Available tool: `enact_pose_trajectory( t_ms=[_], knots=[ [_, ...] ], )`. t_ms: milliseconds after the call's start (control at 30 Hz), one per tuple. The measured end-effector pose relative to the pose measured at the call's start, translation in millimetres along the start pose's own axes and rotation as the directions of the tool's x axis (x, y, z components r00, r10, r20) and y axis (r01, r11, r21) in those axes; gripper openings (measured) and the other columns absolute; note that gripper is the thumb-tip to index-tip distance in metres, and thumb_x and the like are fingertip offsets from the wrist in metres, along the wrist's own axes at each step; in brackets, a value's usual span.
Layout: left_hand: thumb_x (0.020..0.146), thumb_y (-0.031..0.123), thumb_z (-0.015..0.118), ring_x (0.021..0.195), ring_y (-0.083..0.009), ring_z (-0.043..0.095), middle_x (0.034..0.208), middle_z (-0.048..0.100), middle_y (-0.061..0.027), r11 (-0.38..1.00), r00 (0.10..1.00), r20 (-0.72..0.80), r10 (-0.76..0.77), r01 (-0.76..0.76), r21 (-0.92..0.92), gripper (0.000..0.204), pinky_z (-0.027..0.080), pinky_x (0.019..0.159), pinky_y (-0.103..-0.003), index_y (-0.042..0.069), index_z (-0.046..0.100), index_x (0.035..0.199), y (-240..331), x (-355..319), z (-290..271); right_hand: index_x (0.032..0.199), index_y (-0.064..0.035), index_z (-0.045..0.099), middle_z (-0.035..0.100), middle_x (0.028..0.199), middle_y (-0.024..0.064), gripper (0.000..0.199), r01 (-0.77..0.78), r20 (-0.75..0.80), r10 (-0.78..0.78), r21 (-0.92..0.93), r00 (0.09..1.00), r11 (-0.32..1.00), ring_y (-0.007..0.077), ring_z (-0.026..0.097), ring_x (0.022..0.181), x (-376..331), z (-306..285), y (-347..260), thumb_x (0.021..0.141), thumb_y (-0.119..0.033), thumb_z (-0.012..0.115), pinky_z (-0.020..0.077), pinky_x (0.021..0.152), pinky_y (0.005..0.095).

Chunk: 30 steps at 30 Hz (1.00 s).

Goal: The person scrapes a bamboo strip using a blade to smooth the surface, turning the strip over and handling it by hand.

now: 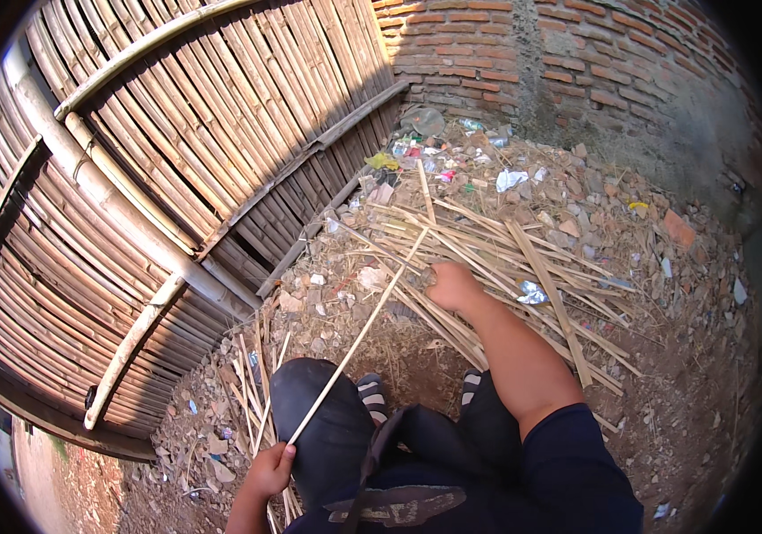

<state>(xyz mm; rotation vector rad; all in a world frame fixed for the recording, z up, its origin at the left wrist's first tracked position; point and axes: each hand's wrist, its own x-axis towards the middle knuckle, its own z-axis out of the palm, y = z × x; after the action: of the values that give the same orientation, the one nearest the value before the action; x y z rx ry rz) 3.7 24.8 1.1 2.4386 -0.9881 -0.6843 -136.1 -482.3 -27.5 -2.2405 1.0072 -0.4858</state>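
My left hand [269, 469] is closed round the lower end of a long, thin bamboo strip [356, 343]. The strip slants up and away over my left knee, its far end above the pile. My right hand [454, 287] is closed in a fist at the near side of that pile. From the fist a thin, dark, blade-like thing [387, 252] seems to run up to the left and pass behind the strip; its kind I cannot make out. Beyond lies a loose pile of split bamboo strips [523, 267]. More strips [252, 392] lie beside my left knee.
A bamboo slat fence [158, 133] with thick poles rises on the left. A brick wall [594, 71] closes off the back. Rubble and litter [487, 169] cover the ground between them, with a crumpled silver wrapper [532, 293] on the pile. My sandalled feet [372, 397] are close below.
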Motion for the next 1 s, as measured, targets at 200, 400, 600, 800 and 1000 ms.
enact_pose_trajectory(
  t_ms=[200,400,600,800,1000],
  knots=[
    [0.107,0.04,0.048,0.065,-0.0401,0.06,0.068,0.058,-0.024,1.0,0.999,-0.051,-0.005,0.005,0.004,0.047,0.047,0.063,-0.046,0.0,0.054,0.082,4,-15,1,0.107,-0.0092,0.073,0.072,0.104,0.0197,0.033,0.393,0.496,-0.24,-0.231,0.835,0.89,0.0389,0.069,0.101,-48,-12,-89,0.076,-0.02,0.068,0.0552,0.087,0.0488],
    [0.106,0.041,0.05,0.068,-0.0488,0.059,0.069,0.058,-0.0259,0.99,0.996,-0.079,0.049,-0.038,0.134,0.048,0.045,0.06,-0.05,0.0,0.052,0.08,11,-2,6,0.11,-0.0066,0.072,0.072,0.106,0.0207,0.035,0.011,0.179,0.008,-0.106,0.984,0.994,0.0391,0.068,0.104,1,0,1,0.077,-0.018,0.068,0.0549,0.088,0.0484],
    [0.105,0.034,0.056,0.065,-0.0408,0.063,0.067,0.059,-0.0223,1.0,0.998,-0.063,-0.013,0.013,-0.001,0.038,0.046,0.059,-0.046,0.001,0.056,0.085,1,-22,8,0.099,-0.0087,0.071,0.072,0.093,0.0198,0.028,0.225,0.286,-0.183,-0.121,0.941,0.967,0.0411,0.069,0.092,-33,-29,-70,0.074,-0.019,0.07,0.0551,0.08,0.0505],
    [0.106,0.031,0.054,0.062,-0.0444,0.062,0.066,0.061,-0.0215,0.997,0.978,-0.205,-0.029,0.044,0.07,0.035,0.046,0.058,-0.049,0.001,0.056,0.089,43,-21,0,0.096,-0.011,0.07,0.07,0.083,0.0183,0.025,0.374,0.291,-0.317,-0.168,0.903,0.912,0.0397,0.069,0.086,-51,-31,-65,0.072,-0.019,0.07,0.0543,0.075,0.0522],
    [0.106,0.029,0.05,0.067,-0.0471,0.063,0.071,0.063,-0.024,0.99,0.967,-0.25,0.04,-0.004,0.141,0.031,0.046,0.06,-0.053,0.003,0.061,0.093,34,-26,19,0.101,-0.0109,0.072,0.072,0.092,0.0167,0.029,0.485,0.471,-0.336,-0.241,0.816,0.841,0.0383,0.071,0.09,-57,8,-82,0.073,-0.017,0.069,0.0566,0.08,0.0503]
  ],
)
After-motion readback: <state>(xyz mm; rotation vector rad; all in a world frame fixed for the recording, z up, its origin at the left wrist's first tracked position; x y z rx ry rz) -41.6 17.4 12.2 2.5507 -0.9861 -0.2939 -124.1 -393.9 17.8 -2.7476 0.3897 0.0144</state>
